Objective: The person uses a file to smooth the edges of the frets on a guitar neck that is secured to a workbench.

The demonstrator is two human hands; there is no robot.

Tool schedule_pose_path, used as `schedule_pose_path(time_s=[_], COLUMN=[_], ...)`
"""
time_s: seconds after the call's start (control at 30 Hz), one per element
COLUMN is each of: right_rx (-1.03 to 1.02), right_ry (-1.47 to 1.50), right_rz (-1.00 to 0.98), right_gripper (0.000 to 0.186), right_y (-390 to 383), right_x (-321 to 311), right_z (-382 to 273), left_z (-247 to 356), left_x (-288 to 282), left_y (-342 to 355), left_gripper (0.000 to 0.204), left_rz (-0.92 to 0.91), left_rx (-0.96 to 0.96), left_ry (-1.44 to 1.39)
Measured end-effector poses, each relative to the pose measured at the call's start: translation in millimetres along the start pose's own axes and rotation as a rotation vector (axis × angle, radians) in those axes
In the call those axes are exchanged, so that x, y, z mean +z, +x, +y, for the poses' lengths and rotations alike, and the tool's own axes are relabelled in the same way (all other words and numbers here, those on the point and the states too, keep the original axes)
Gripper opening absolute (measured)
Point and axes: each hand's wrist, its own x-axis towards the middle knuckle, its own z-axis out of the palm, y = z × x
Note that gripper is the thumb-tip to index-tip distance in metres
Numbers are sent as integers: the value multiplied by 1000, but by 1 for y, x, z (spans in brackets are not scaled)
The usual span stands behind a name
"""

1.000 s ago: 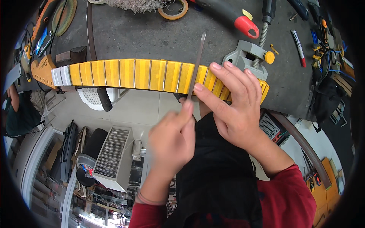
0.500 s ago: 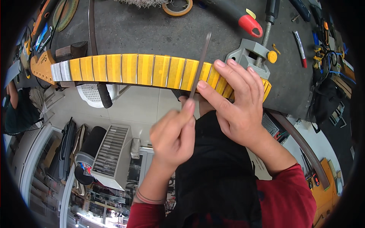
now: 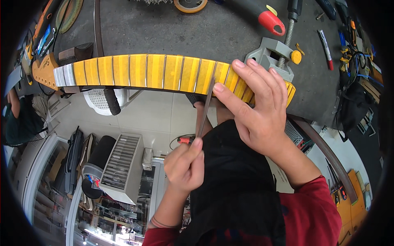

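A guitar neck (image 3: 156, 70) lies along the near edge of the workbench, yellow masking tape covering the wood between its metal frets. Pale tape covers the part beside the headstock (image 3: 44, 73) at the left. My left hand (image 3: 184, 166) grips a slim metal file (image 3: 205, 115) by its near end, below the neck. The file's far part lies across the neck, along a fret. Spread over the taped neck at the right, my right hand (image 3: 262, 110) has its fingers stretched out. Its thumb tip is against or close beside the file; exact contact is unclear.
A grey clamp (image 3: 266, 53) with a threaded bar sits beyond the neck's right end. Farther off lie a red-ended tool (image 3: 271, 23), a tape roll (image 3: 190, 5) and a marker (image 3: 325, 50). A white stool (image 3: 100, 101) stands below the bench, left of me.
My left hand has drawn the file back toward my body, so its tip no longer reaches past the neck's far edge. My right hand stays nearly in place.
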Motion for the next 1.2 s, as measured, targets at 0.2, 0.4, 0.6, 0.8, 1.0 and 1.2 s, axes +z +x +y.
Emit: schedule_pose_path(time_s=[0.2,0.4,0.6,0.8,1.0,1.2], right_rx=[4,1,-8,-30,-33,-31], right_ry=[18,-3,0,-28,-23,-37], right_rz=[13,13,16,50,60,77], right_gripper=[57,57,57,67,74,71], right_y=[3,0,1,-1,-1,-2], right_x=[1,1,3,7,9,10], right_z=[-3,-1,-2,3,2,2], left_z=[-1,1,0,-13,-18,-31], left_x=[21,0,18,1,2,-4], left_y=[70,-3,73,71,41,-23], left_gripper=[40,39,28,52,53,40], left_rz=[58,5,62,61,-51,-111], left_rx=[2,-25,120,-98,-291,-205], left_ry=[-80,-14,-12,-824,-792,-442])
